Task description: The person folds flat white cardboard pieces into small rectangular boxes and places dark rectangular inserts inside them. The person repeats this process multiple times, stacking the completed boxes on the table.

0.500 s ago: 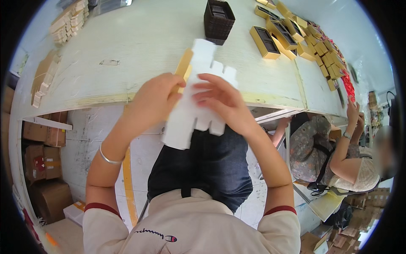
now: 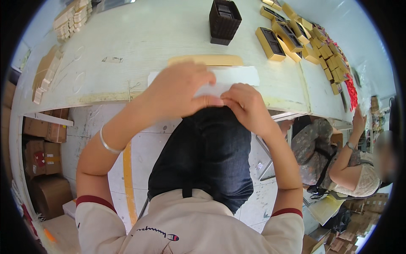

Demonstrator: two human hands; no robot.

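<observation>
A white-faced cardboard box blank (image 2: 234,75), with a gold flap along its far side, lies across the front edge of the table. Over its left part is my left hand (image 2: 179,91), smeared by motion, thumb and fingers apart with white card showing between them. At the near edge of the blank, my right hand (image 2: 249,103) has its fingers closed in a pinch on the card. The two thumbs come close together there. My hands and wrists hide much of the blank's near side.
A stack of dark brown plastic trays (image 2: 225,21) stands beyond the blank. Gold boxes with dark inserts (image 2: 270,44) lie at the far right, beside piled small gold boxes (image 2: 332,55). Stacked flat card pieces (image 2: 46,74) are at the left. A co-worker (image 2: 351,158) sits at the right.
The blank has turned from upright before me to lying crosswise on the table edge. My left hand has moved right across it; my right hand has moved to its near edge.
</observation>
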